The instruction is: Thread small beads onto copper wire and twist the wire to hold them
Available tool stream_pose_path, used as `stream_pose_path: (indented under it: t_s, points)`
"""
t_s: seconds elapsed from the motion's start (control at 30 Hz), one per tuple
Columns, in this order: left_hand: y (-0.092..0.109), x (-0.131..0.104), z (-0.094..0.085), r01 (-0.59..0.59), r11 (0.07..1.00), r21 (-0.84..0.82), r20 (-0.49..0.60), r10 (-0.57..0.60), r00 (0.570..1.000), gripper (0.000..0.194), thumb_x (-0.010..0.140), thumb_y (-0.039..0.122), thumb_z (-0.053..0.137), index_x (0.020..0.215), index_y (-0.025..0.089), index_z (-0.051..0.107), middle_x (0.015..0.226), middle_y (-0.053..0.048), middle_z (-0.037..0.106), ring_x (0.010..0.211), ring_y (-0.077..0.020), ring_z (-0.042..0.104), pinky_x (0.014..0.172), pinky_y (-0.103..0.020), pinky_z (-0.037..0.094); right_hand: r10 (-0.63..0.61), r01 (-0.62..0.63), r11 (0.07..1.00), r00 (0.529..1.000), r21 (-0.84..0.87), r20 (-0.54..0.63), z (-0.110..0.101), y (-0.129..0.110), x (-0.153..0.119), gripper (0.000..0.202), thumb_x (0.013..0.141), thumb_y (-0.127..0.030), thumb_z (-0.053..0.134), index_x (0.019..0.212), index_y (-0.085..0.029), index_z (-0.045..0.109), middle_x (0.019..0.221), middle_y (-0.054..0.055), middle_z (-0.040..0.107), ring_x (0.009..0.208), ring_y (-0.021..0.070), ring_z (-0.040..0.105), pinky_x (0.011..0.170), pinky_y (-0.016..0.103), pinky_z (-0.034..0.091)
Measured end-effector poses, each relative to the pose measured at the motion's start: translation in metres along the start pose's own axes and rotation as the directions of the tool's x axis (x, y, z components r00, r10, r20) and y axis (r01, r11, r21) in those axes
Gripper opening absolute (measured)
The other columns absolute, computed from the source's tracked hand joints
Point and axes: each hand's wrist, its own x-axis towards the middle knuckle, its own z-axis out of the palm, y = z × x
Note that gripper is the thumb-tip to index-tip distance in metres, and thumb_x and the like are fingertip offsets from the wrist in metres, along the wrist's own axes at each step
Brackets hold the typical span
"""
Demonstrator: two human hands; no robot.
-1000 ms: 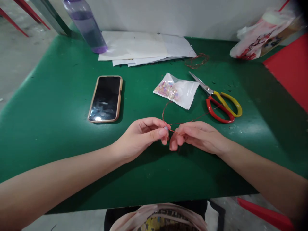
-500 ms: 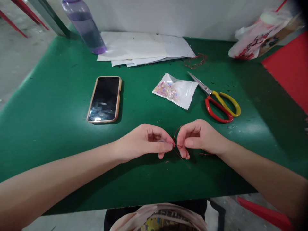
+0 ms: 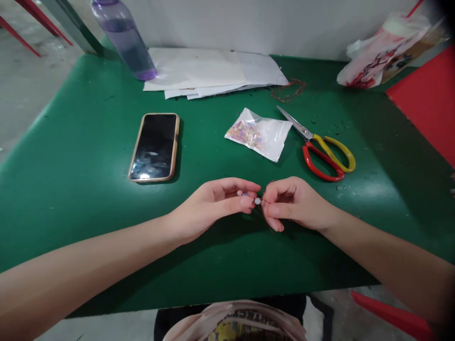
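Between my hands runs a thin reddish string with small beads on it; one pale bead (image 3: 258, 201) shows just past my left thumb tip. My left hand (image 3: 216, 201) is closed around the beaded string, and a few pink and blue beads (image 3: 242, 193) peek out between its thumb and fingers. Close beside it, my right hand (image 3: 293, 201) pinches the string between thumb and forefinger. Loose string hangs below the right fingers, partly hidden by them. A small clear-and-white packet of colourful beads (image 3: 245, 132) lies beyond the hands.
Scissors (image 3: 320, 147) with red and yellow handles lie right of the packet. A phone (image 3: 155, 147) rests on the left of the green table (image 3: 88, 189). Behind are a water bottle (image 3: 128, 42), papers (image 3: 213, 71), a coil of string (image 3: 289, 90) and a bagged drink cup (image 3: 384, 52).
My left fingers have loosened and lifted slightly, so the pale bead and other beads now show. My right hand stays almost in place, still pinching the string.
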Motion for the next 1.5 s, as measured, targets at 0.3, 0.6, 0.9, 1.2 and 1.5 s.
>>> stream_pose_path:
  t_s: [0.3, 0.6, 0.9, 1.2, 1.5]
  points:
    - [-0.002, 0.000, 0.001, 0.006, 1.000, -0.026, 0.000, -0.006, 1.000, 0.017, 0.070, 0.011, 0.071, 0.086, 0.017, 0.068, 0.080, 0.002, 0.069, 0.076, -0.0065, 0.062, 0.074, -0.017, 0.048, 0.025, -0.024, 1.000, 1.000, -0.017, 0.008, 0.001, 0.001, 0.000, 0.010, 0.079, -0.016, 0.061, 0.070, -0.013, 0.058, 0.056, -0.002, 0.062, 0.048, 0.0051, 0.053, 0.048, 0.017, 0.042]
    - [-0.001, -0.001, 0.005, 0.021, 1.000, 0.015, -0.078, -0.020, 0.997, 0.010, 0.070, 0.014, 0.072, 0.079, 0.017, 0.070, 0.076, 0.002, 0.071, 0.073, -0.0067, 0.064, 0.073, -0.016, 0.048, 0.029, -0.054, 0.980, 0.991, -0.194, -0.127, 0.011, -0.005, -0.002, 0.014, 0.074, -0.020, 0.066, 0.069, -0.014, 0.055, 0.051, -0.006, 0.051, 0.043, 0.0029, 0.043, 0.042, 0.015, 0.034]
    - [0.000, 0.000, 0.006, 0.046, 0.999, 0.005, -0.128, -0.045, 0.991, 0.011, 0.069, 0.016, 0.072, 0.080, 0.016, 0.070, 0.073, 0.000, 0.071, 0.070, -0.0105, 0.065, 0.074, -0.024, 0.051, -0.338, 0.164, 0.817, 0.913, -0.552, -0.229, 0.016, 0.002, -0.010, 0.008, 0.083, -0.020, 0.055, 0.091, -0.021, 0.054, 0.075, -0.002, 0.057, 0.059, 0.0062, 0.053, 0.055, 0.019, 0.045]
    - [-0.002, -0.001, 0.006, 0.024, 1.000, -0.001, -0.113, -0.024, 0.993, 0.009, 0.073, 0.016, 0.069, 0.082, 0.015, 0.068, 0.078, -0.001, 0.072, 0.078, -0.0107, 0.066, 0.079, -0.023, 0.050, -0.373, 0.188, 0.755, 0.911, -0.628, -0.176, 0.016, 0.002, -0.009, 0.016, 0.084, -0.016, 0.051, 0.095, -0.023, 0.061, 0.078, -0.001, 0.062, 0.057, 0.0063, 0.056, 0.053, 0.020, 0.047]
    - [-0.002, -0.001, 0.004, 0.014, 0.999, 0.033, -0.125, -0.010, 0.992, 0.008, 0.072, 0.016, 0.070, 0.080, 0.015, 0.067, 0.074, 0.000, 0.071, 0.072, -0.0087, 0.065, 0.073, -0.019, 0.049, -0.396, 0.269, 0.726, 0.916, -0.633, -0.065, 0.011, -0.002, -0.008, 0.024, 0.081, -0.014, 0.054, 0.098, -0.027, 0.065, 0.075, -0.001, 0.066, 0.067, 0.0117, 0.062, 0.061, 0.026, 0.052]
